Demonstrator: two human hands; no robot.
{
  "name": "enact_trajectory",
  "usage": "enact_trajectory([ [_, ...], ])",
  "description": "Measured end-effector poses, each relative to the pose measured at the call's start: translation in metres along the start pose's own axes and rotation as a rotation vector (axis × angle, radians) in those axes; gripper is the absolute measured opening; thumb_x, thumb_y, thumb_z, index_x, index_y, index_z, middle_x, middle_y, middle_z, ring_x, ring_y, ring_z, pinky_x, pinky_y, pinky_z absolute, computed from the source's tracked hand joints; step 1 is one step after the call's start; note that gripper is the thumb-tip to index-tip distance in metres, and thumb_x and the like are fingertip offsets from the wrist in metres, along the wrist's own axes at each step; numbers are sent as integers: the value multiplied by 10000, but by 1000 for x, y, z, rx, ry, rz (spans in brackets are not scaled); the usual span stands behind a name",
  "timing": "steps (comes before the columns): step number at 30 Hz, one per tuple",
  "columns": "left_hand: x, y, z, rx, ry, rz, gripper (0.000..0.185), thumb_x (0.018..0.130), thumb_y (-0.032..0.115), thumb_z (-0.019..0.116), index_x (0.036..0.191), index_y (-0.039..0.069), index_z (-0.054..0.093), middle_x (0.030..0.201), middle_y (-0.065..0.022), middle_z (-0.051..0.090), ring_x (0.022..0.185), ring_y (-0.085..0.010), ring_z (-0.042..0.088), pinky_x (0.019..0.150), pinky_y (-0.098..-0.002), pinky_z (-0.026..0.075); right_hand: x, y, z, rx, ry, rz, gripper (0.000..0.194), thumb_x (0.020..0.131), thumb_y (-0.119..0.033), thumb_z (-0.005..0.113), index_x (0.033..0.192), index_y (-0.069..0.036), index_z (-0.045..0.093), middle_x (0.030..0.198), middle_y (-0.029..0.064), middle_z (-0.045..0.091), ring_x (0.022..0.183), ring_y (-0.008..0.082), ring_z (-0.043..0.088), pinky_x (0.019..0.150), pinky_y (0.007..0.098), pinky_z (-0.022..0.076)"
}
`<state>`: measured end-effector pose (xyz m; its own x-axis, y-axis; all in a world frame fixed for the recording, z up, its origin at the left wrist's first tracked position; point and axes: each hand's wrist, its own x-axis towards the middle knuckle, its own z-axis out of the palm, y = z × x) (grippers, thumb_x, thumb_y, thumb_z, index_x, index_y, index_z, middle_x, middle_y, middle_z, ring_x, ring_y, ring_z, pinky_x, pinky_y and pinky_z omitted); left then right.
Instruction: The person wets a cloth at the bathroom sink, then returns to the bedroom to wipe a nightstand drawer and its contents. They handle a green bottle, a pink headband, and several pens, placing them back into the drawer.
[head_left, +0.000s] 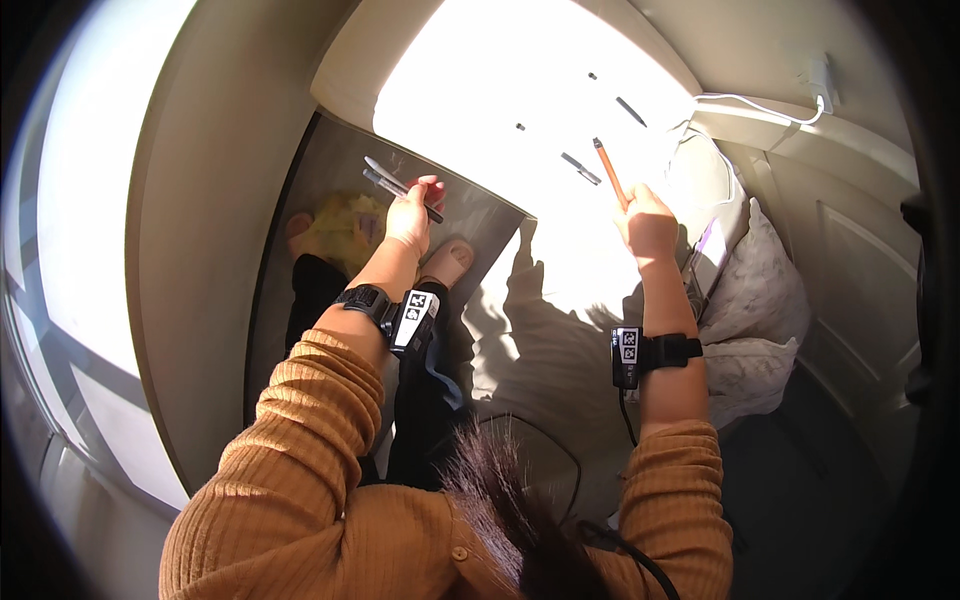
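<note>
Several slim pens (390, 182) are held in my left hand (411, 217), above the grey floor at the left of the bright surface. My right hand (649, 223) grips an orange pen or marker (611, 174), its dark end pointing away from me. Just left of that end, a dark pen with a clear section (580, 169) lies on the sunlit white surface (465, 90). Another dark pen (631, 112) rests farther back. Two small dark pieces (520, 127), perhaps caps, lie apart on the same surface; glare hides its details.
A white charger (820, 84) with a cable (757, 100) is plugged in at the right wall. A pale patterned pillow or cushion (746, 322) leans beside my right arm. Below my left hand is a yellow item (345, 229) on the floor (480, 187). Black cables run near my lap.
</note>
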<state>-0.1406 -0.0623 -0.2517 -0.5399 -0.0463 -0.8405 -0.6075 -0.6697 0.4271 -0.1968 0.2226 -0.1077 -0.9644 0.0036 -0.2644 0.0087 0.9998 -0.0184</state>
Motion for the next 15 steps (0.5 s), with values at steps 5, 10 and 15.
enact_trajectory([
  [5,-48,20,-16,218,-46,114,192,887,194,481,911,34,584,622,13,460,577,-82,423,535,-218,346,54,11,2,-107,-6,19,157,760,-215,587,825,-82,534,782,106,612,749,289,593,680,367,453],
  [10,-80,39,24,243,-183,111,197,885,186,516,886,-1,579,573,16,432,544,-74,397,540,-216,342,78,-6,-3,-104,-81,-18,151,758,-191,581,855,-84,537,816,102,616,783,281,592,700,359,449],
  [15,-87,50,85,513,-211,178,209,806,215,631,875,18,618,632,15,516,606,-73,466,598,-226,398,87,-1,-20,169,-145,95,185,778,-197,568,931,-93,556,850,115,622,809,284,590,725,364,447],
])
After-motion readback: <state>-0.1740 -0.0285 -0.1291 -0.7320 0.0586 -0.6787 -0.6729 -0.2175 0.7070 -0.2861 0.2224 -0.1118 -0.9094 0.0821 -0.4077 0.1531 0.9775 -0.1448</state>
